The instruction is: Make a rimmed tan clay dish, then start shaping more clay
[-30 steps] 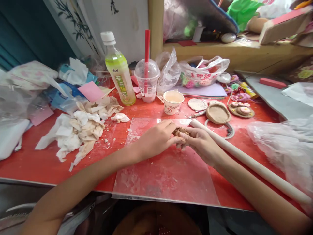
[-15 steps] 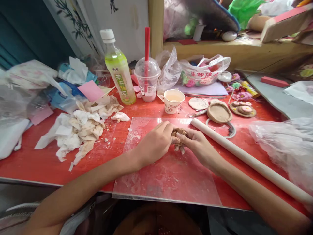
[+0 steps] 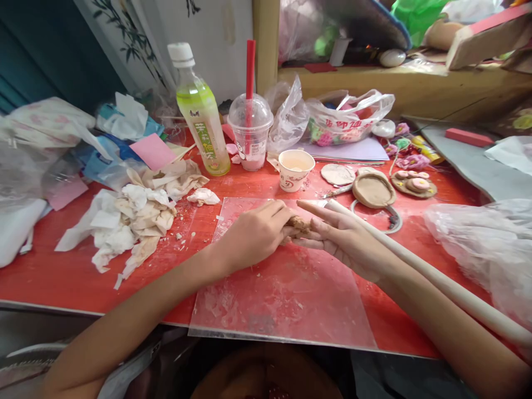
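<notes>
A rough brown lump of clay is held above the clear plastic sheet. My left hand wraps its fingers round the lump's left side, its back toward me and hiding part of the clay. On the other side my right hand has its fingers stretched out and apart, with the thumb and lower fingers close against the clay. Just beyond the hands stands a paper cup of cloudy liquid. Right of it lie a flat clay disc and a shallow round clay dish.
A long pale roller slants across the right, beside my right forearm. Crumpled tissues lie left. Behind stand a green drink bottle and a domed plastic cup with a red straw. A clear plastic bag lies at right.
My right hand has opened its fingers, which were curled over the clay. The clay, ragged with hanging bits before, now looks more compact. My left hand has shifted slightly left.
</notes>
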`<state>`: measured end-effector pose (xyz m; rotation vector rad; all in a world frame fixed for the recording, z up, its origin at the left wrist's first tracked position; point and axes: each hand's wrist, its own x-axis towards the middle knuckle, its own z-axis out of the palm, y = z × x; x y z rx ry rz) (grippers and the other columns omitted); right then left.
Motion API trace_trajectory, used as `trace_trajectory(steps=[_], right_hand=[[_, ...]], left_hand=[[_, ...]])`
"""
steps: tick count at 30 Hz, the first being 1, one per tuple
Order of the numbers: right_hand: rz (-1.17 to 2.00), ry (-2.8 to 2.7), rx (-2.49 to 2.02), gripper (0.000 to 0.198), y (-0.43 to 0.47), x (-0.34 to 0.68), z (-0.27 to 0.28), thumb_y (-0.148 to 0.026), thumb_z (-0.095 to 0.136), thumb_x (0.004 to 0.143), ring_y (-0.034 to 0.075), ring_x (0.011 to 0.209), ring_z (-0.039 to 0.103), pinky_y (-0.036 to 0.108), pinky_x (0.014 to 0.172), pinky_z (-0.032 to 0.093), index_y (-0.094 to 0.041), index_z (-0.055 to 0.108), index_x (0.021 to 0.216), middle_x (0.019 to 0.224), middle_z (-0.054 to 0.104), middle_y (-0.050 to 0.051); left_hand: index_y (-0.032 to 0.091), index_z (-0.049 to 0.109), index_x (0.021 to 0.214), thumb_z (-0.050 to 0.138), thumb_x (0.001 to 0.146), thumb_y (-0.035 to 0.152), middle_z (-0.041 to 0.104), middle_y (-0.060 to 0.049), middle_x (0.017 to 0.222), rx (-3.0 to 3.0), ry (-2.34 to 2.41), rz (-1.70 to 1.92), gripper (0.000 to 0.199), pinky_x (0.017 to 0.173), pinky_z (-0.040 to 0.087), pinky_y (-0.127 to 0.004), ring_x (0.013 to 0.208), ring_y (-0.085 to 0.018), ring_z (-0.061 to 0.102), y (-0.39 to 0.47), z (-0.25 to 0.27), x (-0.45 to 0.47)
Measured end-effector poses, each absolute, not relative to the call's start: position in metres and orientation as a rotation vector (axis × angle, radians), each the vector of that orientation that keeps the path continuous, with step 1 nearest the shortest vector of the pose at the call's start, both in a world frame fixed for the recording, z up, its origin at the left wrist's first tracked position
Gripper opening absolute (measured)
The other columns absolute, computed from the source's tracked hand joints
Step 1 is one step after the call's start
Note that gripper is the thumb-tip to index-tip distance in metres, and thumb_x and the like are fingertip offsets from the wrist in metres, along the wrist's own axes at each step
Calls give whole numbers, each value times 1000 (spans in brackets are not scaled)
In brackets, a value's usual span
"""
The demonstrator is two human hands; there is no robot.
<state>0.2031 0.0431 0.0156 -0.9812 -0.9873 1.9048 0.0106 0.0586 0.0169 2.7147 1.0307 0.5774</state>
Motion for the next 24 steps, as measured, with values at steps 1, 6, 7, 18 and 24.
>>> trace_trajectory(steps=[1, 6, 7, 18, 24], right_hand=[[1918, -994, -981, 59, 42, 201, 14, -24, 60, 86, 18, 103, 65, 34, 96, 51, -15, 37, 139, 115, 67, 9], [1942, -1049, -1003, 54, 41, 195, 11, -24, 62, 85, 18, 110, 62, 32, 96, 51, -17, 43, 135, 124, 62, 8], [1943, -1049, -1020, 51, 42, 195, 10, -24, 60, 86, 18, 108, 62, 32, 95, 52, -16, 45, 134, 124, 62, 8], [1923, -1046, -1039, 36, 47, 202, 11, -35, 44, 94, 17, 101, 66, 28, 84, 56, -18, 55, 124, 117, 66, 10], [1555, -1080, -1216, 36, 57, 209, 9, -40, 47, 92, 19, 98, 67, 30, 79, 58, -18, 55, 120, 113, 68, 10]], left_hand=[[12, 52, 98, 39, 90, 14, 56, -8, 93, 2737, 1062, 529, 15, 78, 48, -33, 87, -19, 53, 58, 17, 11], [13, 47, 91, 35, 76, -1, 51, -9, 92, 2789, 1196, 420, 24, 67, 47, -31, 81, -19, 49, 53, 13, 14], [13, 47, 91, 34, 75, -1, 50, -9, 92, 2792, 1203, 410, 25, 67, 47, -31, 81, -19, 49, 52, 12, 15], [17, 41, 84, 38, 71, 0, 52, -7, 84, 2572, 1090, 680, 21, 65, 44, -30, 73, -17, 49, 61, 12, 10], [18, 42, 80, 40, 87, 12, 56, -3, 78, 2037, 1126, 899, 9, 64, 41, -28, 70, -13, 52, 72, 25, 1]])
